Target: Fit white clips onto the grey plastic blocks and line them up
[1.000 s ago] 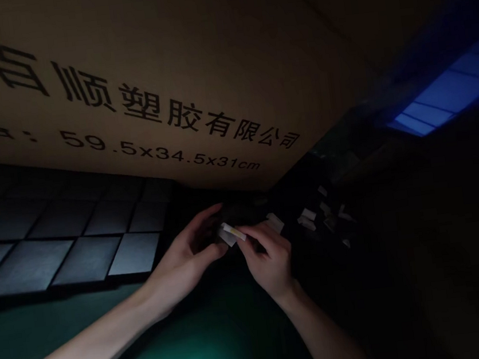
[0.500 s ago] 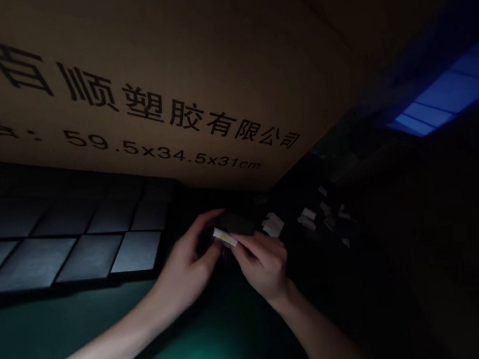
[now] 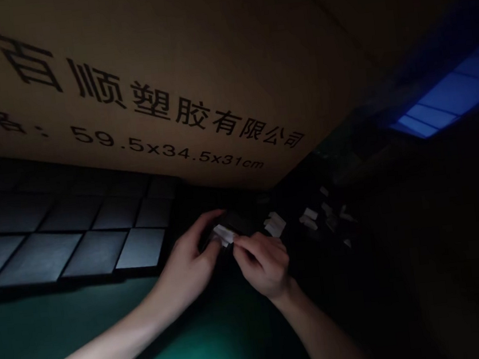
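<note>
My left hand (image 3: 194, 255) is curled around a dark, box-like object (image 3: 238, 220), its index finger along the far side and its thumb on the near side. Much of that object is lost in shadow. A small white piece of paper or label (image 3: 225, 233) lies against it, between my two hands. My right hand (image 3: 264, 260) pinches the right end of this white piece between thumb and index finger. The other right fingers are folded in.
A large printed cardboard box (image 3: 192, 64) stands behind my hands. Rows of flat dark boxes (image 3: 141, 248) lie at the left on a green surface (image 3: 190, 358). Small white paper scraps (image 3: 274, 224) are scattered at the right. A blue-lit panel (image 3: 442, 101) shows farther right.
The white piece has turned, and the yellow mark on it has mostly gone from sight. My right fingers have shifted slightly at its end. The view has moved a little.
</note>
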`<state>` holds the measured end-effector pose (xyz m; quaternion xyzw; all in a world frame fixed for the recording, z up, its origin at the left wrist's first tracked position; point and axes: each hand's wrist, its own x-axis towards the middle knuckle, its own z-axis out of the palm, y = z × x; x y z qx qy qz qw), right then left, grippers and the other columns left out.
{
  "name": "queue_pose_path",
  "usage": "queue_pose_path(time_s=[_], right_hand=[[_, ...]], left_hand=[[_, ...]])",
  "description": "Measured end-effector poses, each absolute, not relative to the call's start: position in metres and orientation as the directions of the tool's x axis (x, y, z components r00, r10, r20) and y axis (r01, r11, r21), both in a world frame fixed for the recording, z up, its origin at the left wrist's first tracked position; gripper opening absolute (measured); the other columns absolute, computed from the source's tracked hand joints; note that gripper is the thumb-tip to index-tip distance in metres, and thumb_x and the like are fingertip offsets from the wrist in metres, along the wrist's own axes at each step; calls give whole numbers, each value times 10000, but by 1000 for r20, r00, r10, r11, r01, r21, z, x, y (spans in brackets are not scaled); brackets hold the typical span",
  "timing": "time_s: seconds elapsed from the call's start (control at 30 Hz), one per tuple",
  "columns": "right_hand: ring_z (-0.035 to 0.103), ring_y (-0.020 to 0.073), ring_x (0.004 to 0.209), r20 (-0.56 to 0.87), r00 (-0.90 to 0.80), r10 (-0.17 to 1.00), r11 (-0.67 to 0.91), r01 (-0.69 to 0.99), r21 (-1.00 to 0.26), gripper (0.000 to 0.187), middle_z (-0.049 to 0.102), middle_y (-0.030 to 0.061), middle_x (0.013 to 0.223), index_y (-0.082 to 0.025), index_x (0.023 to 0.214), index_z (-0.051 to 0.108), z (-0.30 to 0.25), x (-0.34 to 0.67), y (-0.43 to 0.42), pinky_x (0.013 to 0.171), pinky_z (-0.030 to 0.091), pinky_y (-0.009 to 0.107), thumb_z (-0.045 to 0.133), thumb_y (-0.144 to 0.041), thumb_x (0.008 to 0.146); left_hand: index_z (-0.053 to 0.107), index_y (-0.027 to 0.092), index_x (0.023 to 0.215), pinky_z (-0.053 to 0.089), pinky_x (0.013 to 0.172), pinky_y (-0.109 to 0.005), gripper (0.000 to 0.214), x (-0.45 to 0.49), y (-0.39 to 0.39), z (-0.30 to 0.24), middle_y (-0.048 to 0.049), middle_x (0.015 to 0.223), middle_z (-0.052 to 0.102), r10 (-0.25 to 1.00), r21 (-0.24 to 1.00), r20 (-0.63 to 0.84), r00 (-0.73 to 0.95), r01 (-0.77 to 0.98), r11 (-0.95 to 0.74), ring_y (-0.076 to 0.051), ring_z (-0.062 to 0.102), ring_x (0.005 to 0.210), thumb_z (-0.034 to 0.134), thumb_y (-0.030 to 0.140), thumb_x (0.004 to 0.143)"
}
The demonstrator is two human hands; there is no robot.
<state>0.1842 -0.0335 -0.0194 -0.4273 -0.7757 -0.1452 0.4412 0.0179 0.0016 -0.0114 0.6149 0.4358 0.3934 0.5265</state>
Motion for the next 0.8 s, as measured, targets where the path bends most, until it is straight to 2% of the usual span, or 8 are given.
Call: queue_pose_path(time_s=[0.1, 0.2, 0.33, 0.43, 0.53, 0.67, 0.8], right_hand=[[585, 77, 475, 798, -249, 549, 558, 820, -128, 213, 635, -36, 598, -212, 1006, 671, -18, 184, -32, 473, 493, 196, 596, -46, 896], [614, 93, 481, 768, -261, 584, 512, 854, -99, 235, 667, -25, 602, -203, 1056, 695, -17, 182, -32, 507, 516, 218, 589, -62, 901], [615, 115, 440, 720, -288, 631, 488, 869, -80, 265, 664, -23, 547, -160, 1156, 699, -17, 180, -34, 494, 515, 242, 600, -215, 916], [625, 126, 437, 633, -312, 709, 473, 875, -99, 345, 679, -2, 547, -120, 1188, 699, -15, 180, -35, 498, 500, 252, 567, -317, 937], [679, 132, 506, 547, -307, 779, 438, 891, -122, 353, 735, 17, 629, -145, 1224, 690, -13, 178, -36, 533, 497, 237, 513, -325, 977], [716, 138, 570, 514, -296, 805, 410, 904, -122, 330, 771, 29, 708, -182, 1220, 695, -11, 175, -38, 549, 490, 223, 476, -309, 1009], [712, 136, 566, 506, -299, 809, 415, 900, -132, 348, 771, 35, 716, -174, 1251, 677, -12, 176, -38, 560, 500, 223, 453, -311, 1023]], left_hand=[[590, 243, 1361, 398, 1133, -405, 482, 18, 2, -13, -33, 1358, 649, 945, 989, 10, 326, 134, -57, -263, 574, 1276, 511, 286, 887], [583, 241, 1391, 375, 1154, -387, 500, 18, 2, -14, -24, 1415, 610, 945, 986, 20, 326, 148, -72, -253, 533, 1328, 476, 276, 903], [575, 238, 1406, 425, 1109, -365, 517, 17, 2, -16, -37, 1378, 622, 945, 977, 51, 322, 179, -113, -243, 575, 1267, 432, 242, 909], [555, 234, 1424, 448, 1086, -367, 528, 16, 2, -17, -48, 1361, 627, 948, 970, 65, 311, 203, -133, -243, 593, 1239, 426, 244, 913], [548, 205, 1430, 429, 1115, -378, 542, 16, 3, -19, -61, 1406, 608, 951, 965, 78, 300, 218, -148, -255, 563, 1294, 447, 241, 898], [533, 143, 1436, 421, 1130, -379, 587, 17, 3, -21, -98, 1422, 600, 941, 954, 129, 314, 221, -205, -265, 546, 1324, 452, 194, 856], [542, 193, 1430, 431, 1121, -385, 568, 16, 2, -18, -74, 1416, 608, 945, 962, 111, 307, 207, -180, -272, 546, 1326, 460, 218, 869]])
